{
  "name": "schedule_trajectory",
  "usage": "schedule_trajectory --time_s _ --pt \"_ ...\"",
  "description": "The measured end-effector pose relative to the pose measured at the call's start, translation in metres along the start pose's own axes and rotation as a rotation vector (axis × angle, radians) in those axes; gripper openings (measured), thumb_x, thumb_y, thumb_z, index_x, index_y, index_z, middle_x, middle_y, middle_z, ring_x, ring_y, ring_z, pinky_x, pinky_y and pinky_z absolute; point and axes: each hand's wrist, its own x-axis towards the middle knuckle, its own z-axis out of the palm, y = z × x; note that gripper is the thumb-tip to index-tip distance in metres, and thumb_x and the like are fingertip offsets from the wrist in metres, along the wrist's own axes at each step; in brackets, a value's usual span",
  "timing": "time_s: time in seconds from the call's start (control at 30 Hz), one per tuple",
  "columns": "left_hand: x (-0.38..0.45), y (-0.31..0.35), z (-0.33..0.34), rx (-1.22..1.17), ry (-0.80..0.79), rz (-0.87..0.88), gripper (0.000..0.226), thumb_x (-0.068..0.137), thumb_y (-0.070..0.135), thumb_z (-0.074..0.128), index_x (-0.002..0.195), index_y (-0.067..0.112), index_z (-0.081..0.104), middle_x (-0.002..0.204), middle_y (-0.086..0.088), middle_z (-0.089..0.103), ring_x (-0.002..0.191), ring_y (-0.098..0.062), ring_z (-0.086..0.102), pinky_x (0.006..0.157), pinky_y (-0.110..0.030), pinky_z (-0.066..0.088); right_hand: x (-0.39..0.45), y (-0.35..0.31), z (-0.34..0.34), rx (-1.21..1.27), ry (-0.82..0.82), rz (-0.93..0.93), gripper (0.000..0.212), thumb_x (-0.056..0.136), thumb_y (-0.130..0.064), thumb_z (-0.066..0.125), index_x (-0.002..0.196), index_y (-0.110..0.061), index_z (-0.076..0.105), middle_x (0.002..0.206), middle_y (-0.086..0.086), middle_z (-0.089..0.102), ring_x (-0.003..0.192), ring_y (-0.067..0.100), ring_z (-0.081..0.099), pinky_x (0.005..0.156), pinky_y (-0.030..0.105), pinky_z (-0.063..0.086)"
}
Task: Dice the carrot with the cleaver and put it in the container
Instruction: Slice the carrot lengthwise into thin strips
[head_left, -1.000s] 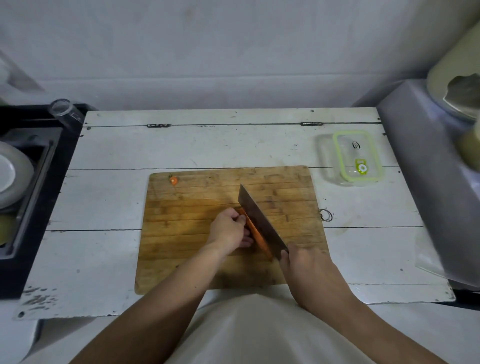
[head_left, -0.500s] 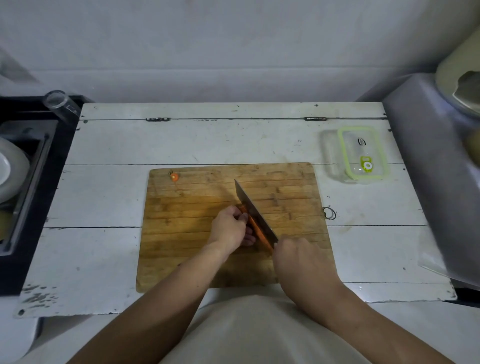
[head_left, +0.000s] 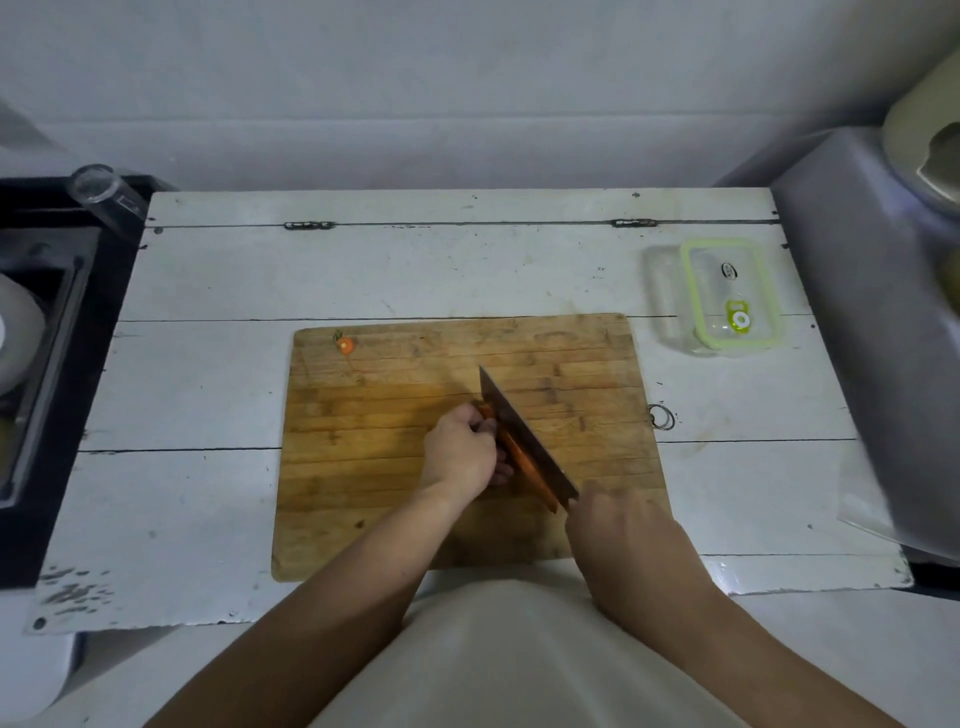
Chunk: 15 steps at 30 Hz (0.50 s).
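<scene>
The carrot lies diagonally, far end up-left, pinned by the left hand. The right hand grips the cleaver, whose blade runs along the carrot. Bare board lies right of the blade.

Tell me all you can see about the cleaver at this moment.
The cleaver has a broad, dark, rectangular blade of what looks like metal. It lies diagonally over the wooden cutting board, tip toward the far left. The right hand hides its handle. Its edge runs lengthwise along the orange carrot, which the left hand steadies from the left. The fingers lie close beside the blade; whether they touch it is unclear.
</scene>
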Motion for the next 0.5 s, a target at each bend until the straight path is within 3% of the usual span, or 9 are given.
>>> schedule_trajectory --time_s 0.13,0.5 --pt "0.001 0.0 0.001 -0.016 -0.015 -0.014 0.013 0.107 0.021 0.05 0.102 0.018 0.062 0.082 -0.012 0.075 0.064 -0.022 0.076 0.063 -0.038 0.065 -0.01 0.001 0.005 -0.017 -0.045 0.048 0.023 0.095 -0.01 0.053 0.117 -0.017 0.048 0.101 0.003 0.063 0.089 0.022 0.067 0.07 0.03 0.049" --pt "-0.001 0.002 0.001 0.038 -0.004 -0.023 0.015 0.107 0.02 0.05 0.099 0.018 0.063 0.081 -0.012 0.075 0.063 -0.022 0.076 0.064 -0.043 0.065 0.022 -0.005 0.019 0.0 0.053 0.016 0.017 0.101 -0.012 0.047 0.112 -0.017 0.059 0.096 0.004 0.065 0.082 0.024 0.066 0.061 0.03 0.044"
